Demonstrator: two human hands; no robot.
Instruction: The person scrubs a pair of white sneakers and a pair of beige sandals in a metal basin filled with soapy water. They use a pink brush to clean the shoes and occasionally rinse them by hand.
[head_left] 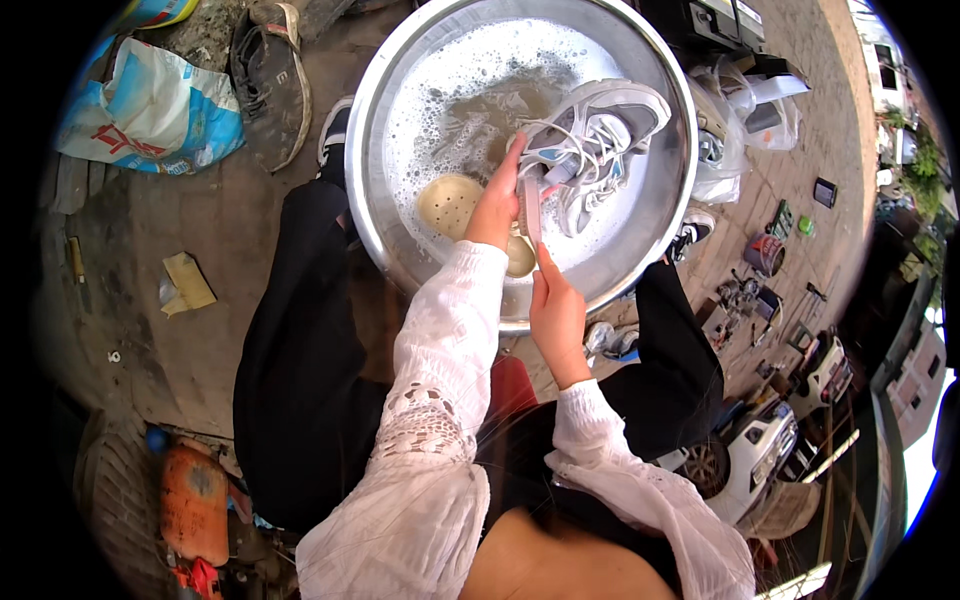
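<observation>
A wide steel basin holds soapy, cloudy water between my knees. My left hand grips a grey and white sneaker with loose white laces near its end, above the water. My right hand is closed on the handle of a pale pink brush, whose head is against or just beside the sneaker; contact is unclear. A beige perforated insole lies in the water at the left, with another beige piece partly hidden behind my hands.
A dark worn shoe and a blue-white sack lie at upper left. Plastic bags sit right of the basin, with tools and a bucket farther out. An orange cylinder lies lower left; parked vehicles show lower right.
</observation>
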